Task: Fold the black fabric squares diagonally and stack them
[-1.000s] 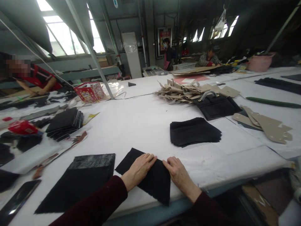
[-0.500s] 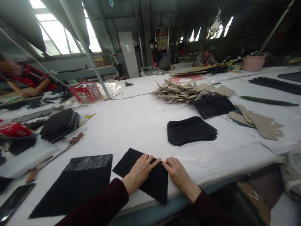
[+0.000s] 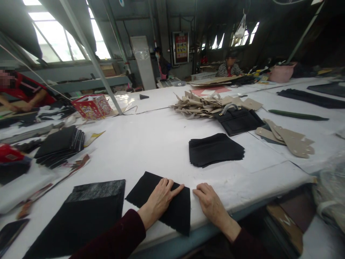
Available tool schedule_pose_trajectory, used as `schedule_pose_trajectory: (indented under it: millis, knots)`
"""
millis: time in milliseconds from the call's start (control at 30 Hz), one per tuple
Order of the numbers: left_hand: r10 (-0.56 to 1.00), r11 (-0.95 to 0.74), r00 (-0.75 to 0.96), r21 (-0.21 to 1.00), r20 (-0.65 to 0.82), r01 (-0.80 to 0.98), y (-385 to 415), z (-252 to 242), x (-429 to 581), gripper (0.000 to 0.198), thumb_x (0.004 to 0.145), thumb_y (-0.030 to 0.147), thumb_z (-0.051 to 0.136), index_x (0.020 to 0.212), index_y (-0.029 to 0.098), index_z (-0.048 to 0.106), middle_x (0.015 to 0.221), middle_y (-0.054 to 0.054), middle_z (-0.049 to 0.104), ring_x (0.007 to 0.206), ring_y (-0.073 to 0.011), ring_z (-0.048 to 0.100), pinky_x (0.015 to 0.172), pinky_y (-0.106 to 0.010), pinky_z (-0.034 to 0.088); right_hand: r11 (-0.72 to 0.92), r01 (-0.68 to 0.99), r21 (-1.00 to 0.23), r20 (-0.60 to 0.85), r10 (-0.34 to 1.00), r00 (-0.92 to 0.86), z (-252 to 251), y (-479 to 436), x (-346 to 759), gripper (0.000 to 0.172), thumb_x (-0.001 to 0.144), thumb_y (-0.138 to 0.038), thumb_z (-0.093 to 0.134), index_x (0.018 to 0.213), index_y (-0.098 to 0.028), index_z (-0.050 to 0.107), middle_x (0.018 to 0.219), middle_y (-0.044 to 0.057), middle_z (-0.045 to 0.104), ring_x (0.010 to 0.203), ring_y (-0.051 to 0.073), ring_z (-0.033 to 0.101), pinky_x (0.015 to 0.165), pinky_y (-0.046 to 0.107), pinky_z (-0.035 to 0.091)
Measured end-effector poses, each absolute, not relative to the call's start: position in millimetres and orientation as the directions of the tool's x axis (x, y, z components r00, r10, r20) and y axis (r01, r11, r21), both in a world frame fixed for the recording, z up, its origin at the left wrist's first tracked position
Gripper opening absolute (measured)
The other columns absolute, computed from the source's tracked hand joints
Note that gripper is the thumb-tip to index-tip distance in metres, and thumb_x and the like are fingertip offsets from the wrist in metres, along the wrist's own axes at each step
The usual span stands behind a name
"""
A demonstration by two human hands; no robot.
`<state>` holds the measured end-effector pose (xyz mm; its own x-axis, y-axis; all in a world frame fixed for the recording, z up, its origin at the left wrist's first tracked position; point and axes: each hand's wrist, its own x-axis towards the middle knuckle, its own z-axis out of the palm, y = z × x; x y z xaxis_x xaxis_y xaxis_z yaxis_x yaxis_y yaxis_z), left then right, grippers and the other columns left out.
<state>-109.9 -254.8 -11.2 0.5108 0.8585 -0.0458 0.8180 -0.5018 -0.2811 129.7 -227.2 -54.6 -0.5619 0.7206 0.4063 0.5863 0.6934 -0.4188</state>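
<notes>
My left hand (image 3: pixel 161 196) lies on a black fabric piece (image 3: pixel 176 212), its index finger stretched along the upper edge and its thumb side hidden. The piece is flat and reaches slightly over the table's front edge. Just right of it, and apart from it, my right hand (image 3: pixel 210 201) rests at the white table's surface with loosely bent fingers and nothing visible in them. To the left lies a larger stack of black fabric (image 3: pixel 88 219) with a greyish strip along its top. Beyond my hands sits a neat pile of black pieces (image 3: pixel 215 150).
A black bag (image 3: pixel 239 120) lies against a heap of beige pieces (image 3: pixel 201 104). Beige cut parts (image 3: pixel 291 138) and a long green cucumber-like object (image 3: pixel 299 115) are at the right. A slanted pole (image 3: pixel 94 61) stands behind a red box (image 3: pixel 91 107). Co-workers are farther back.
My right hand has drawn a little to the right, off the corner of the black fabric piece. My left hand stays on it. The view has shifted slightly.
</notes>
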Motion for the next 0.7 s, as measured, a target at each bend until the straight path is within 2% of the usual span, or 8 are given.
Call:
schedule_pose_trajectory:
  millis: [67, 133, 233, 333, 433, 567, 700]
  knots:
    - [0.856, -0.504, 0.515, -0.286, -0.042, 0.815, -254.6, -12.5, -109.6, 0.072, 0.088, 0.011, 0.046, 0.150, 0.036, 0.019, 0.106, -0.008, 0.052, 0.093, -0.0246, 0.049, 0.085, -0.038, 0.042, 0.639, 0.587, -0.497, 0.425, 0.769, -0.478, -54.9, -226.4, 126.8, 0.032, 0.088, 0.000, 0.040, 0.102, -0.018, 0.062, 0.095, 0.007, 0.055, 0.091, 0.020, 0.049, 0.081, 0.033, 0.041]
    - [0.856, -0.502, 0.515, -0.287, -0.035, 0.816, -254.5, -13.8, -108.9, 0.072, 0.088, 0.011, 0.045, 0.151, 0.035, 0.018, 0.107, -0.008, 0.052, 0.094, -0.0247, 0.050, 0.085, -0.038, 0.042, 0.612, 0.600, -0.516, 0.426, 0.790, -0.440, -52.9, -226.7, 116.4, 0.041, 0.086, 0.003, 0.037, 0.113, -0.017, 0.060, 0.099, 0.008, 0.056, 0.093, 0.021, 0.049, 0.081, 0.033, 0.042]
    - [0.862, -0.494, 0.506, -0.272, -0.028, 0.826, -255.2, -15.5, -109.1, 0.072, 0.088, 0.010, 0.044, 0.151, 0.032, 0.018, 0.111, -0.009, 0.054, 0.098, -0.0248, 0.050, 0.090, -0.040, 0.041, 0.638, 0.653, -0.408, 0.399, 0.768, -0.501, -48.5, -230.8, 94.6, 0.044, 0.086, 0.000, 0.040, 0.124, -0.017, 0.056, 0.101, 0.009, 0.057, 0.091, 0.022, 0.050, 0.079, 0.035, 0.041]
    - [0.864, -0.496, 0.503, -0.218, -0.029, 0.840, -256.6, -16.7, -117.5, 0.068, 0.087, 0.010, 0.045, 0.150, 0.028, 0.024, 0.122, -0.010, 0.053, 0.110, -0.0261, 0.049, 0.098, -0.042, 0.039, 0.654, 0.710, -0.262, 0.367, 0.748, -0.553, -48.5, -236.9, 80.5, 0.038, 0.086, -0.005, 0.047, 0.121, -0.015, 0.058, 0.100, 0.011, 0.059, 0.090, 0.025, 0.049, 0.078, 0.038, 0.039]
    - [0.879, -0.475, 0.476, -0.168, -0.037, 0.864, -256.7, -16.9, -140.6, 0.067, 0.084, 0.007, 0.044, 0.148, 0.025, 0.030, 0.137, -0.010, 0.048, 0.122, -0.0267, 0.045, 0.106, -0.043, 0.033, 0.658, 0.725, -0.204, 0.356, 0.740, -0.571, -52.9, -240.0, 79.6, 0.039, 0.085, -0.005, 0.049, 0.122, -0.013, 0.057, 0.104, 0.012, 0.060, 0.093, 0.025, 0.049, 0.080, 0.039, 0.038]
    - [0.930, -0.366, 0.358, -0.158, -0.078, 0.917, -248.6, -14.8, -187.4, 0.070, 0.079, 0.002, 0.041, 0.146, 0.022, 0.035, 0.143, -0.010, 0.046, 0.125, -0.0266, 0.046, 0.108, -0.044, 0.032, 0.665, 0.717, -0.207, 0.345, 0.736, -0.583, -57.6, -239.4, 84.2, 0.041, 0.085, -0.004, 0.051, 0.124, -0.012, 0.057, 0.107, 0.012, 0.060, 0.094, 0.025, 0.049, 0.081, 0.039, 0.037]
    - [0.964, -0.261, 0.253, -0.087, -0.086, 0.961, -231.7, -7.7, -220.5, 0.062, 0.081, 0.001, 0.039, 0.137, 0.024, 0.049, 0.135, -0.008, 0.054, 0.120, -0.0250, 0.052, 0.108, -0.046, 0.031, 0.652, 0.707, -0.275, 0.325, 0.755, -0.569, -52.8, -235.8, 85.4, 0.039, 0.086, -0.005, 0.050, 0.123, -0.014, 0.059, 0.105, 0.010, 0.061, 0.095, 0.024, 0.050, 0.082, 0.038, 0.036]
